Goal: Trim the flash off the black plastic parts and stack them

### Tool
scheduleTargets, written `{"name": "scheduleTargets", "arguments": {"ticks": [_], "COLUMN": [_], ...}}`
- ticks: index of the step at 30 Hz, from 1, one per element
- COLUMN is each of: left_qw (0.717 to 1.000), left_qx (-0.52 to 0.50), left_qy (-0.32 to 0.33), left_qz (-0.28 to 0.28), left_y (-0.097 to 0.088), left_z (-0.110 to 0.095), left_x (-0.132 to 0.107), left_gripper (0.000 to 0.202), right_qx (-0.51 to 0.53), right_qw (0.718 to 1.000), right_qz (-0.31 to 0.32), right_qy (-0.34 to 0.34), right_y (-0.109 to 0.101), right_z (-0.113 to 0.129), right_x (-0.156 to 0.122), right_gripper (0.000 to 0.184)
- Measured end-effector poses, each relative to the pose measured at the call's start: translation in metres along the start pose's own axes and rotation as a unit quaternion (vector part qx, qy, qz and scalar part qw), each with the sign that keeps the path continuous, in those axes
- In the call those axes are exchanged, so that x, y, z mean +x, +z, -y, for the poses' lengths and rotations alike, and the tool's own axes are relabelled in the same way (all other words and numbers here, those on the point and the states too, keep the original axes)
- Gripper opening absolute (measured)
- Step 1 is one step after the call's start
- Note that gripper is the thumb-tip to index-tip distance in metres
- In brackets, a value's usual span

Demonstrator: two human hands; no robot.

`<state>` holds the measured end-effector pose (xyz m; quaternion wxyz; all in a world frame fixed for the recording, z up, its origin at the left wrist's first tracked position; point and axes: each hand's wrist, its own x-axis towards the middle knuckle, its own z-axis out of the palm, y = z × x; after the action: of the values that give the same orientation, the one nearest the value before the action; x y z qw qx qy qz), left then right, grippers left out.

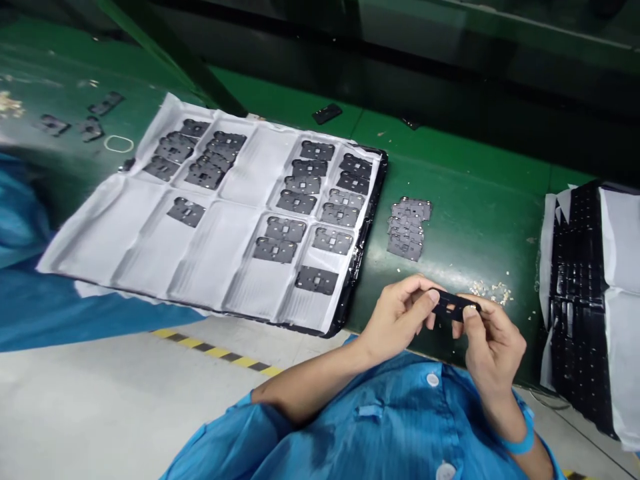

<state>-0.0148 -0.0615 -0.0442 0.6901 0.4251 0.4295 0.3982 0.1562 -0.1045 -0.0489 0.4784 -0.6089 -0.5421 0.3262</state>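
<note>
A small flat black plastic part [453, 306] with cut-outs is held level between my two hands, just over the near edge of the green bench. My left hand [400, 313] pinches its left end, thumb on top. At its right end, my right hand [493, 337] grips it with the thumb above and the fingers behind. Ahead of my hands lies an overlapping row of similar dark parts [406, 230]. To the left, a tray [263, 160] lined with white sheet has several such parts in its compartments. Small pale bits [493, 292] are scattered beside my right hand.
A black tray [575, 287] with white sheets stands at the right. Loose black parts [327, 114] lie behind the lined tray, more [106, 103] at far left near a pale ring [119, 143]. A blue-clothed person [30, 267] is at the left edge. A green post [175, 53] rises behind.
</note>
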Motion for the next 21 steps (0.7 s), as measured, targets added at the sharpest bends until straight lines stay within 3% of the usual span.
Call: {"name": "scheduleTargets", "arguments": {"ticks": [8,14,18,21], "left_qw": [0.997,0.993,0.995,0.999], "left_qx": [0.02,0.033,0.024,-0.01], "left_qy": [0.069,0.11,0.093,0.032], "left_qz": [-0.023,-0.01,-0.006,0.012], "left_y": [0.001,0.0,0.001,-0.001], "left_z": [-0.002,-0.002,-0.003,-0.005], "left_x": [-0.004,-0.009,-0.013,-0.014], "left_gripper": [0.04,0.028,0.027,0.03], "right_qx": [-0.007,0.011,0.043,0.057], "right_qw": [1.0,1.0,0.997,0.994], "right_qz": [0.023,0.017,0.008,0.034], "right_qy": [0.002,0.018,0.061,0.092], "right_y": [-0.003,-0.003,-0.002,-0.004], "right_z": [0.001,0.001,-0.002,-0.003], "right_x": [0.001,0.001,0.002,0.004], "right_gripper": [0.02,0.02,0.023,0.026]}}
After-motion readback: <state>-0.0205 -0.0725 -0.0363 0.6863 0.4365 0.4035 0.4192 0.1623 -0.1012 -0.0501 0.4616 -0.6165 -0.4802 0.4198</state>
